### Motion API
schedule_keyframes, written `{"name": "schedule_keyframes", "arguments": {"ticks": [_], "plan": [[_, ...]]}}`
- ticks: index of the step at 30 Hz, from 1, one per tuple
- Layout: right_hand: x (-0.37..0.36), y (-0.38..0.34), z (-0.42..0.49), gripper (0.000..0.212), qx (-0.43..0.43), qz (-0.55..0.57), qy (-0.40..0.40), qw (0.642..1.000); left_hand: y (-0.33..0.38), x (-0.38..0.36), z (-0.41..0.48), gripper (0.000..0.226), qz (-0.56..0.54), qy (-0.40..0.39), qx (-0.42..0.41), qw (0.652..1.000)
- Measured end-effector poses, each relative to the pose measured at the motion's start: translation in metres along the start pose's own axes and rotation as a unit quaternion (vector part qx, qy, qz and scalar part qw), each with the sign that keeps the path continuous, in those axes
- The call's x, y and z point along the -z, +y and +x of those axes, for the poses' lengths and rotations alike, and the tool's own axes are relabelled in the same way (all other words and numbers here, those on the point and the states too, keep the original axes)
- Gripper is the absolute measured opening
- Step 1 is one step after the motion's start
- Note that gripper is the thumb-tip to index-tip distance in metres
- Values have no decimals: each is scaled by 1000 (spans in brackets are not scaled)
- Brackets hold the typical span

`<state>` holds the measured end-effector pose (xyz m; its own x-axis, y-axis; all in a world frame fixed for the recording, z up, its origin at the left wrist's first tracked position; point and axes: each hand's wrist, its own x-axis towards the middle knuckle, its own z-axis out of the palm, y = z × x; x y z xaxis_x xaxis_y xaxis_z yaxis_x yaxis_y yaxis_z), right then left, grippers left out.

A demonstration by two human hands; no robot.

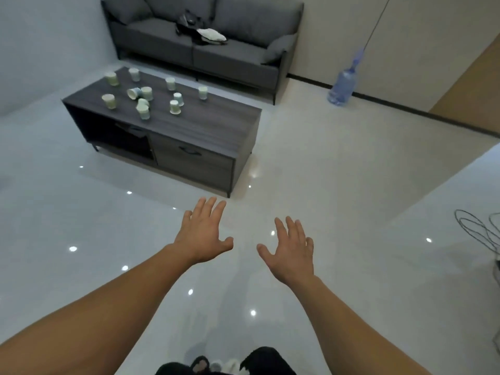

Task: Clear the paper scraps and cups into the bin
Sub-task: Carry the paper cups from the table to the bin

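Head view: the left hand (201,234) and right hand (290,253) are hovering palm-down over the glossy pale floor (338,171), fingers spreading straight and gripping nothing. Small tapered paper cups (147,93), pale green and white, are sitting scattered on the far end of the dark wood-grain table (211,125), well apart from both hands. Most are standing; a couple are lying tipped. A grey fabric sofa (235,55) is standing behind the table. A translucent blue bottle (341,86) is resting by the wall, and looped wire (476,226) is lying at right.
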<state>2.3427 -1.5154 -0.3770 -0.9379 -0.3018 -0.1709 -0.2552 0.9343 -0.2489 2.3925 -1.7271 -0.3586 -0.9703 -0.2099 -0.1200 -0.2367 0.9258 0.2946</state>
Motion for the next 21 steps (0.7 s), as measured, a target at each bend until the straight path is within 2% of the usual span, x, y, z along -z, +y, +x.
{"name": "schedule_keyframes", "arguments": {"ticks": [9,18,21], "plan": [[-12,-93,137,78,81,-15,-32,996,-92,47,81,90,-21,26,92,995],[26,-201,310,78,205,-17,-28,978,-167,107,203,91,-37,75,179,980],[24,-235,347,78,227,-30,-52,972,-192,114,228,92,-43,62,200,977]]}}
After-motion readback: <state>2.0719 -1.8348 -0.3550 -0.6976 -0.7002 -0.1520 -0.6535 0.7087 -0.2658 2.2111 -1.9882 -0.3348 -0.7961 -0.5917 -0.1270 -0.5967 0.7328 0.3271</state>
